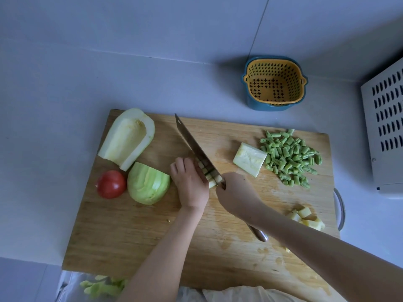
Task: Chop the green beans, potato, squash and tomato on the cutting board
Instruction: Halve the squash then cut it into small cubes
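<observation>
Surface is a pale grey counter, and the cutting board (pixel 135 236) sits mid-frame.

Status:
- Green beans (pixel 290 155): done, one chopped pile at the upper right of the board.
- Potato (pixel 307 219): looks done too, one small heap of cubes at the board's right edge, partly behind your forearm.
- Squash: in progress. Your left hand (pixel 192 186) curls down over the squash strips (pixel 208 172) at board centre. Your right hand (pixel 236 192) grips the knife (pixel 192 144), blade down across the strips. Cross-cuts already show in them.
- Uncut squash, three pieces: hollowed half (pixel 126 138) at upper left, peeled dome (pixel 148 184) just beside the tomato, wedge (pixel 249 159) against the bean pile.
- Tomato (pixel 111 184): one, whole, untouched, left side of the board.

My read is roughly half done: two of four finished, most of the squash ahead, tomato not started.

Other: one yellow strainer basket (pixel 274 83) in a blue tub at upper right of frame. Peelings (pixel 102 286) at bottom left, off the board.
</observation>
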### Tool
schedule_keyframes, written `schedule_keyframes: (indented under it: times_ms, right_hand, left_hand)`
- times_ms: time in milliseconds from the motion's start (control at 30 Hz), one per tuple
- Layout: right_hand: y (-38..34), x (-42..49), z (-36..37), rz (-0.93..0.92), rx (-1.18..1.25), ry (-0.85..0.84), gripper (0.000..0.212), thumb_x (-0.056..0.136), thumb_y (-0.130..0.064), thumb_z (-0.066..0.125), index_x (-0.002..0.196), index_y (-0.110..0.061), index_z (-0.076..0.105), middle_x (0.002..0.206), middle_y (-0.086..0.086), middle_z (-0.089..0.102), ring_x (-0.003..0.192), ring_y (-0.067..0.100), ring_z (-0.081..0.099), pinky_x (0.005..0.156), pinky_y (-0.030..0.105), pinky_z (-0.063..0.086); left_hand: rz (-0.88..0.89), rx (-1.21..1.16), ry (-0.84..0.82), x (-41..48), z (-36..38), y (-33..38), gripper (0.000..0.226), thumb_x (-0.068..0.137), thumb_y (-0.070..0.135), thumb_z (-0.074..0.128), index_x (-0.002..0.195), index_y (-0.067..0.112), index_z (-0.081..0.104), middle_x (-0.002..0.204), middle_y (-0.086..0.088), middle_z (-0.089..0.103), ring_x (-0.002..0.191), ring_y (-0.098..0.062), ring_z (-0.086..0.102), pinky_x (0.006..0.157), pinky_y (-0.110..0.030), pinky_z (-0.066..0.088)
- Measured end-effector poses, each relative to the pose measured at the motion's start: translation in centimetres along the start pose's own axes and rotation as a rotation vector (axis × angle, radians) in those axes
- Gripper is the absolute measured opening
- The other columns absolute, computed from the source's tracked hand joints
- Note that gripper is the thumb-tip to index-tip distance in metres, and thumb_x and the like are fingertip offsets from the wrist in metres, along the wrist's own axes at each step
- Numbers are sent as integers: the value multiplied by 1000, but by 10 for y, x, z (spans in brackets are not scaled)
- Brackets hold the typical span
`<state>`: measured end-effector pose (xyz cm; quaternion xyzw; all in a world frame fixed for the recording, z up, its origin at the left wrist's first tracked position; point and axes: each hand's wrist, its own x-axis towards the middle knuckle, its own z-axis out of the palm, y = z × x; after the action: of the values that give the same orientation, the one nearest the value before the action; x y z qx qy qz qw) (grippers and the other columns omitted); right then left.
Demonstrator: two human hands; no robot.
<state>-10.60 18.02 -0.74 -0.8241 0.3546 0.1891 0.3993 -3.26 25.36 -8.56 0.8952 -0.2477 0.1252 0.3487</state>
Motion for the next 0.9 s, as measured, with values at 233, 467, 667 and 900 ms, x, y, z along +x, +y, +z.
schedule_keyframes:
  times_ms: [233, 467, 667, 900]
  right_hand:
    - [15, -23, -2, 1, -21, -18, 25, 85, -8, 40, 61, -15, 38, 53, -2, 40, 42, 11, 32, 39, 22, 28]
    - [-1, -2, 0, 15, -19, -21, 26, 84, -3, 39, 60, -12, 39, 56, 0, 42, 46, 14, 35, 40, 22, 29]
    - [10, -21, 0, -16, 2, -1, 21, 84, -7, 40, 64, -13, 41, 57, 0, 42, 46, 12, 33, 40, 21, 27]
    - [4, -22, 8, -19, -14, 1, 26, 85, -4, 38, 61, -14, 35, 57, 0, 40, 47, 13, 31, 43, 24, 27]
  left_hand:
    - [-53, -13, -6, -6, 6, -7, 11, 82, 2, 39, 77, 12, 42, 74, -15, 48, 73, -29, 43, 68, -45, 48]
    - [63, 15, 71, -1, 4, 0, 20, 79, 2, 39, 76, 19, 28, 67, -14, 45, 72, -23, 33, 63, -42, 49]
    - [35, 47, 32, -4, 5, -4, 45, 62, -21, 62, 74, 15, 37, 65, -14, 46, 69, -26, 38, 62, -43, 49]
    - [-78, 11, -15, -3, 1, -2, 16, 82, -1, 45, 78, 13, 39, 70, -16, 48, 70, -30, 44, 64, -45, 49]
